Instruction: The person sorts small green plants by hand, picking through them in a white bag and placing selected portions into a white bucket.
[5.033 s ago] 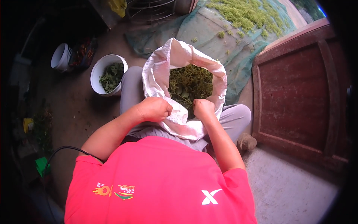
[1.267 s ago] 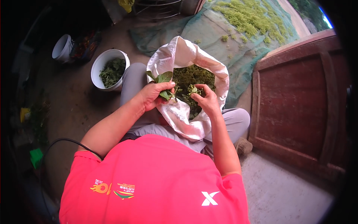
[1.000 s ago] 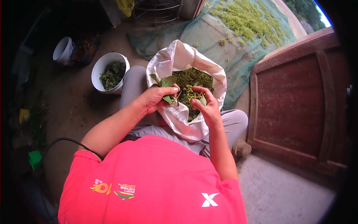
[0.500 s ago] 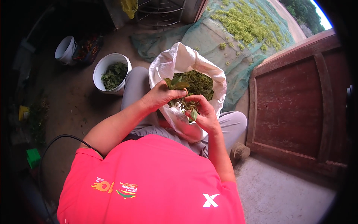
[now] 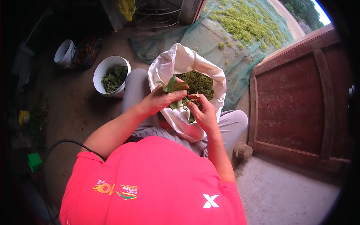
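Observation:
Over the mouth of a white woven sack [image 5: 165, 67], my left hand [image 5: 159, 100] is closed round a leafy sprig [image 5: 173, 85], its broad green leaves sticking out past the thumb. My right hand [image 5: 205, 115] is close beside it, thumb and forefinger pinched on a small piece of stem [image 5: 195, 96] with a pale green bit at the tip. Inside the sack lies a heap of small green clusters [image 5: 198, 83]. The sack stands between my bent legs, its rim rolled outward.
To the left stands a white bucket [image 5: 98, 77] of green leaves [image 5: 113, 78]. Beyond it are another white bucket [image 5: 64, 53] and a dark bag with red and orange contents [image 5: 87, 52]. Green netting [image 5: 202, 41] spread with yellow-green clusters [image 5: 247, 22] lies ahead. A reddish wooden door [image 5: 292, 105] stands at the right.
The lower leaf and berry-like cluster at my right fingers are gone from view. My right hand now pinches a smaller piece, and the leaves in my left hand have turned slightly.

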`<state>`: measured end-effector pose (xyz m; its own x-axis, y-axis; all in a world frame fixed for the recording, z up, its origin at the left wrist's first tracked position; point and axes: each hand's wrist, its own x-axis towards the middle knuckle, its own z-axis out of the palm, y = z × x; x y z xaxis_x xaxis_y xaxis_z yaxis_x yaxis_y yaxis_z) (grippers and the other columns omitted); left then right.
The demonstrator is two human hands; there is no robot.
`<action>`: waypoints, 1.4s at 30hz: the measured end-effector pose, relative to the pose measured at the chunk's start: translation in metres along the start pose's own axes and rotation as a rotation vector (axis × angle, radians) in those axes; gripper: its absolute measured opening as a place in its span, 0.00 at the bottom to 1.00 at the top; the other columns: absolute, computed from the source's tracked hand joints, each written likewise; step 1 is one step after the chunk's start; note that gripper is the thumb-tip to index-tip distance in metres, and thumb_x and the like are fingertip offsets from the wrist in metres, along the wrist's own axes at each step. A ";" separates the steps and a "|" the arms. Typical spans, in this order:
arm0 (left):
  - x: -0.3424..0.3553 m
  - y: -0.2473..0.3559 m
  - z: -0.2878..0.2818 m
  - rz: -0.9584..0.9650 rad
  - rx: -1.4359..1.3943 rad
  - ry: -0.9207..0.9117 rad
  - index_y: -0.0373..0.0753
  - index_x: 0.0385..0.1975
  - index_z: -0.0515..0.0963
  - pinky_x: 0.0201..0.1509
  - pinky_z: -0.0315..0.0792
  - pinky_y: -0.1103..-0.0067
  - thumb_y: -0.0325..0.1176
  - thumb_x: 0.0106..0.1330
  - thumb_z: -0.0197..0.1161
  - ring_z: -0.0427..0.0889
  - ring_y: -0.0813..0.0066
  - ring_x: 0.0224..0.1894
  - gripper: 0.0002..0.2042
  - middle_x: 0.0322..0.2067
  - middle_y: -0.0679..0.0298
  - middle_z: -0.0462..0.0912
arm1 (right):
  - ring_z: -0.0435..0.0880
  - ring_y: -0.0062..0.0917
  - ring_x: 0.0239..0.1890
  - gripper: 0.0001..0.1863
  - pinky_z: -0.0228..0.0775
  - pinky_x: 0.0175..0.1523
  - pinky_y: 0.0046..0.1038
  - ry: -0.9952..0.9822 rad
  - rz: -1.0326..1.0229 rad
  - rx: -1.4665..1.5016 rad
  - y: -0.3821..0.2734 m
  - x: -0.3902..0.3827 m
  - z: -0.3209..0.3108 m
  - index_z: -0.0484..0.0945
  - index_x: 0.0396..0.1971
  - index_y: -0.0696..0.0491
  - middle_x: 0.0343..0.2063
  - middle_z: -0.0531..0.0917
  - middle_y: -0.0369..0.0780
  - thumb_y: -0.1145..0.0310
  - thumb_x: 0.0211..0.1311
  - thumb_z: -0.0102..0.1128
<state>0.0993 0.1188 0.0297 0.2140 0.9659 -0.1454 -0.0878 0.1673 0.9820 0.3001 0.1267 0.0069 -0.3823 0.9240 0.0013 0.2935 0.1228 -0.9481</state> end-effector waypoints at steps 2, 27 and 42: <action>-0.002 0.000 0.010 0.200 0.118 -0.085 0.36 0.46 0.70 0.42 0.73 0.78 0.30 0.58 0.66 0.79 0.76 0.39 0.18 0.36 0.62 0.80 | 0.80 0.28 0.29 0.13 0.71 0.35 0.29 0.026 -0.042 -0.123 -0.006 -0.001 0.003 0.74 0.42 0.52 0.31 0.80 0.38 0.66 0.57 0.61; 0.002 -0.011 -0.019 -0.300 -0.600 0.043 0.40 0.35 0.76 0.19 0.63 0.85 0.41 0.66 0.57 0.71 0.87 0.21 0.10 0.22 0.73 0.74 | 0.74 0.16 0.26 0.11 0.63 0.26 0.17 -0.210 0.475 1.001 0.000 0.014 -0.024 0.72 0.44 0.53 0.32 0.80 0.37 0.66 0.64 0.53; 0.004 -0.020 -0.022 -0.360 -0.619 0.096 0.39 0.32 0.77 0.17 0.61 0.86 0.38 0.64 0.59 0.70 0.85 0.18 0.09 0.21 0.72 0.75 | 0.82 0.32 0.43 0.29 0.80 0.41 0.29 0.100 0.082 0.125 -0.077 0.166 -0.153 0.63 0.58 0.56 0.51 0.75 0.46 0.61 0.62 0.59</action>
<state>0.0808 0.1233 0.0068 0.2492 0.8381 -0.4853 -0.5694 0.5321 0.6266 0.3482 0.3261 0.1290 -0.2708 0.9613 -0.0516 0.2065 0.0056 -0.9784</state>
